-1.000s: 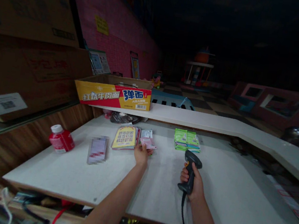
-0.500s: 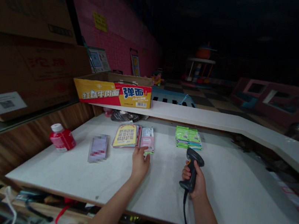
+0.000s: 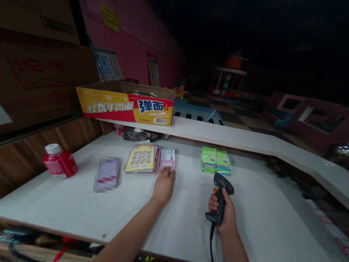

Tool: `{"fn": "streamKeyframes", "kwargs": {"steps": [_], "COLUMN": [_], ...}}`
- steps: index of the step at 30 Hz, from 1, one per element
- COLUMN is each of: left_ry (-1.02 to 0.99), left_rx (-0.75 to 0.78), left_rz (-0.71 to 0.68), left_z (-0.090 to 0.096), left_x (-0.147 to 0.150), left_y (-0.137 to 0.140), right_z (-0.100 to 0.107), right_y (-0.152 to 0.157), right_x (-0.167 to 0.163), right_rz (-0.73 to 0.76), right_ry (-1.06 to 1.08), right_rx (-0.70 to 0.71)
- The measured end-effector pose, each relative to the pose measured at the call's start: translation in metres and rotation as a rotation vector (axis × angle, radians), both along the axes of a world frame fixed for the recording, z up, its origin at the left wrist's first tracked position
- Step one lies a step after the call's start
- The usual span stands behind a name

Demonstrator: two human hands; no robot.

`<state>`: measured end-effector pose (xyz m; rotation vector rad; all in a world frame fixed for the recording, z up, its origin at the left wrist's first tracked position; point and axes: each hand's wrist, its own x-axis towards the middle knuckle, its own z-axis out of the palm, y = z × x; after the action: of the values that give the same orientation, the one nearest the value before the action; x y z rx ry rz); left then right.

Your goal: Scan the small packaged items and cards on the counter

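My left hand (image 3: 163,185) lies over the near end of a small pink-and-white packet (image 3: 168,156). Its fingertips rest on the packet from above, and the lower edge is hidden beneath them. In my right hand (image 3: 228,213) is a black corded barcode scanner (image 3: 221,199), gripped by its handle, with the head tipped up and its cable running down toward me. Just beyond the scanner sits a stack of green packets (image 3: 215,159). Left of my left hand, a yellow card printed with codes (image 3: 141,159) tops a small pile touching the pink packet.
On the white counter (image 3: 82,218) stand a red bottle with a white cap (image 3: 60,161) and a blurred-out pack (image 3: 108,174). A raised ledge (image 3: 226,134) runs behind, bearing a red-and-yellow carton (image 3: 125,108). Large cardboard boxes (image 3: 29,70) are stacked at left.
My left hand has come farther over the pink packet, covering its near end. My right hand still holds the scanner in nearly the same place. The view has shifted slightly.
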<state>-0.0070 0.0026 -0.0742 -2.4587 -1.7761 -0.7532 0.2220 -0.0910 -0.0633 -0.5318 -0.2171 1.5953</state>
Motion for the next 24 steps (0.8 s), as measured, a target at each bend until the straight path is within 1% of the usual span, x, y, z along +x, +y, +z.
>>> {"fn": "streamKeyframes", "kwargs": {"steps": [3,6,8,11,14,18,22,24], "left_ry": [-0.024,-0.134,-0.247,-0.447,-0.588,-0.69,-0.769,-0.888], "left_rx": [0.079,0.128,0.093,-0.071,-0.207,-0.298,-0.302,-0.324], "left_rz": [-0.028,-0.098,-0.144,-0.146,-0.041,0.151,0.254,0.277], "left_z": [0.007,0.017,0.026,0.039,0.048,0.05,0.046,0.045], "left_x": [0.003,0.016,0.031,0.064,0.098,0.131,0.142,0.143], "left_y": [-0.003,-0.001,0.008,0.033,0.063,0.096,0.112,0.114], "right_z": [-0.001,-0.001,0.0,0.0,-0.001,-0.003,-0.004,-0.004], "right_y": [0.002,0.004,0.004,0.005,0.007,0.011,0.014,0.014], "right_x": [0.0,0.0,-0.001,-0.003,-0.004,-0.005,-0.006,-0.006], "right_rz": [-0.004,-0.003,0.001,-0.017,-0.034,-0.024,-0.023,-0.026], "right_ry": [0.016,0.028,0.025,0.024,0.023,0.031,0.069,0.081], "right_rx": [0.004,0.002,-0.007,-0.021,-0.017,-0.026,-0.033,-0.028]}}
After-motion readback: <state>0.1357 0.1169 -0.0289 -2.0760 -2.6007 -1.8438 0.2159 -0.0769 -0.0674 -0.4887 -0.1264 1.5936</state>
